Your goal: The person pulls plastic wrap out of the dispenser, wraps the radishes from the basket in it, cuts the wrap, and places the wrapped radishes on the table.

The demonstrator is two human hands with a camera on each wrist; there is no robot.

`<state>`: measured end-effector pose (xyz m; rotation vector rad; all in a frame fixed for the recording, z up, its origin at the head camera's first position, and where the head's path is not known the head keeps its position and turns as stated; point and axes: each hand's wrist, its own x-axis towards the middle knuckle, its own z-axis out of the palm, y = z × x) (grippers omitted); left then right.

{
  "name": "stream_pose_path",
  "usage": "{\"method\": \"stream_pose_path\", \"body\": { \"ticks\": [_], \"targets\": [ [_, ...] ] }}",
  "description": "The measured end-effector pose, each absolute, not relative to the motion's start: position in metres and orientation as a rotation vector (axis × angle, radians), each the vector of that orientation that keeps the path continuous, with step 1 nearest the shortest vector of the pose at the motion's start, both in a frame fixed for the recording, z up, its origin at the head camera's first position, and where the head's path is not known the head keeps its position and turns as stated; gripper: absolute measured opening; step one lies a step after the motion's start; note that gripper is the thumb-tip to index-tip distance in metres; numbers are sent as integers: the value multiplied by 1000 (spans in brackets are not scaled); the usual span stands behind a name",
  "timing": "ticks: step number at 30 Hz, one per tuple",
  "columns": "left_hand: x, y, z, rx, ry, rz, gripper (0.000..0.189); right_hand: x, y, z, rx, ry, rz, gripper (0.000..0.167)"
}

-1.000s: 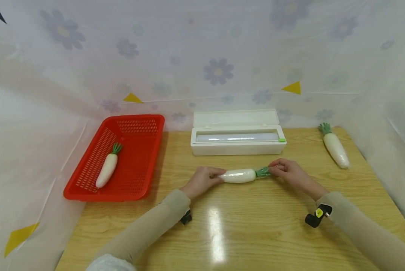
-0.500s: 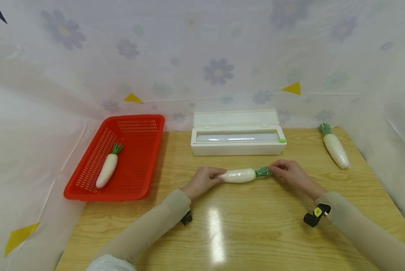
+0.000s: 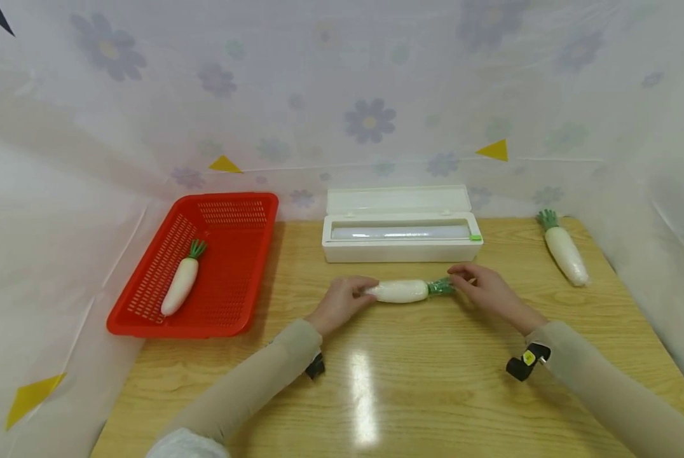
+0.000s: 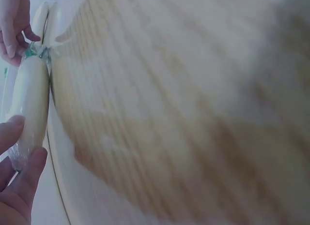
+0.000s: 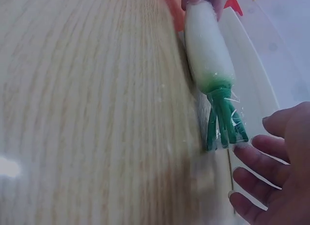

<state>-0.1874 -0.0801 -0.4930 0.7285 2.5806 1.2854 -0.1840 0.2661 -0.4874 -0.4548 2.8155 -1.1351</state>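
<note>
No lettering, brand or number can be read. A small yellow label (image 3: pixel 528 357) sits on the black wrist camera (image 3: pixel 517 369) at the right sleeve (image 3: pixel 590 369); its marking is too small to make out.

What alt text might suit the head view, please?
A person's left grip holds a wrapped white radish by its tip, the right grip beside the leaves. Behind, an open white box stands between a red basket and another radish.

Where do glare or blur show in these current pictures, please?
Head view: bright glare streak on the table, below the wrapped radish in frame; left wrist view: hazy, wood grain soft; right wrist view: white glare spot at the left edge, glints around the green leaves.
</note>
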Motion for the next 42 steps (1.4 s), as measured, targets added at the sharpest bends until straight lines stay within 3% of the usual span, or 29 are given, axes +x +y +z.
{"method": "stream_pose_path", "body": {
  "ticks": [5, 10, 16, 24, 36, 42],
  "targets": [
    [-189, -82, -492, 747, 2621, 1296, 30, -188, 253, -482, -622, 2912, -1059, 30],
    [-186, -83, -492, 734, 2597, 1348, 22, -190, 236, -481, -951, 3005, -906, 21],
    [-185, -84, -493, 720, 2582, 1358, 27, -191, 222, -482, -1302, 2978, -703, 28],
    [-183, -89, -497, 798, 2539, 1181, 47, -189, 219, -483, -1292, 2880, -584, 41],
    [-179, -92, -492, 1000, 2458, 1161, 23, -182, 217, -483, -1274, 2798, -560, 32],
    [-180, -89, -491, 883, 2357, 1207, 29, -179, 216, -483, -1366, 2798, -560, 38]
  ]
}}
